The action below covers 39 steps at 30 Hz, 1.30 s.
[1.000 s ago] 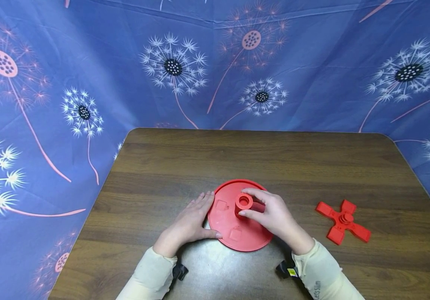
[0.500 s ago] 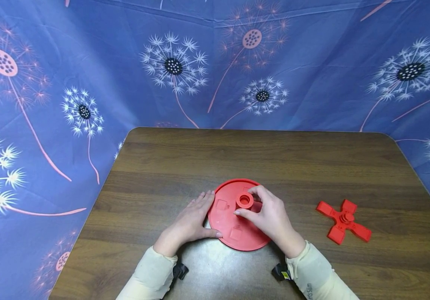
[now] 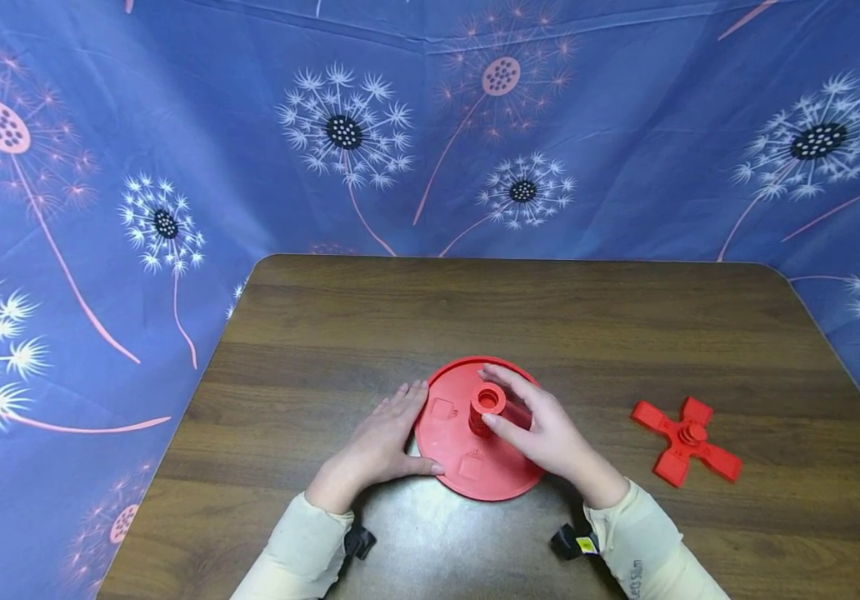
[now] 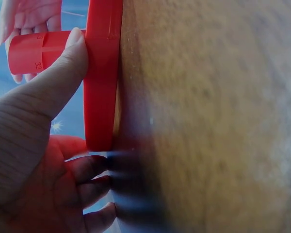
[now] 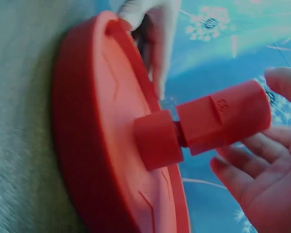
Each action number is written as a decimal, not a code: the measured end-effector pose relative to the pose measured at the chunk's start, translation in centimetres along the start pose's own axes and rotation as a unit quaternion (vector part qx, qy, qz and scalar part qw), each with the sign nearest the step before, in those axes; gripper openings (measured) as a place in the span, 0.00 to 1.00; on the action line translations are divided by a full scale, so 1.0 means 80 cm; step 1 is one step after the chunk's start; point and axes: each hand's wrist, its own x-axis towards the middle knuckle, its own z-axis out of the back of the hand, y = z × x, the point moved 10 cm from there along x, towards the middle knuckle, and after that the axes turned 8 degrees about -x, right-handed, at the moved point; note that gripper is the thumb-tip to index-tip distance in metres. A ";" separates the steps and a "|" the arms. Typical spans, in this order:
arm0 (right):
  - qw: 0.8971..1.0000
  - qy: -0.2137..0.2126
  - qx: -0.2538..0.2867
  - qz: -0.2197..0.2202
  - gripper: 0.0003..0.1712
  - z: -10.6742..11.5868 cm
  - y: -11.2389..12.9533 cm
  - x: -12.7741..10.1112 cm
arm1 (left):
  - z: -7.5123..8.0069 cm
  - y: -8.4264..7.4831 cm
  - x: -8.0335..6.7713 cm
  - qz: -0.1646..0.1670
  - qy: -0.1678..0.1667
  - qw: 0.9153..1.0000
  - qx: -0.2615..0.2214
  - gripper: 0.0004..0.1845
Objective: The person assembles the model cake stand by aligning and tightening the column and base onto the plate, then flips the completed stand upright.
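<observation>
A round red plastic base [image 3: 460, 450] with a raised rim lies on the table. From its middle rises a short socket [image 5: 157, 141], and a red hollow cylinder [image 3: 487, 402] with flat faces stands in it. Between socket and cylinder the right wrist view shows a narrow dark neck. My left hand [image 3: 381, 442] rests against the left side of the base, its thumb touching the rim and its fingers fairly straight. Around the cylinder my right hand [image 3: 550, 429] is spread, thumb at the near side and fingers beyond; a gap shows between palm and cylinder.
A red four-armed cross piece [image 3: 688, 442] with a round stub at its centre lies on the table to the right. The wood-grain table [image 3: 370, 317] ends at a blue dandelion-print cloth [image 3: 430, 125] behind and at the sides.
The right hand's fingers closed in and turned about the cylinder half a second ago, then loosened and swung back. The left hand and the base have stayed in place.
</observation>
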 end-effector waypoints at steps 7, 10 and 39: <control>1.000 0.014 -0.017 -0.017 0.26 0.003 -0.009 -0.001 | 0.000 0.001 0.000 0.000 -0.002 1.000 0.001 0.61; 0.999 -0.011 -0.015 -0.030 0.25 0.006 -0.011 -0.001 | 0.000 0.002 0.000 0.002 -0.002 1.000 0.002 0.61; 0.999 -0.034 -0.012 0.001 0.32 0.012 -0.003 -0.001 | -0.001 0.003 0.001 0.008 -0.002 1.000 0.001 0.61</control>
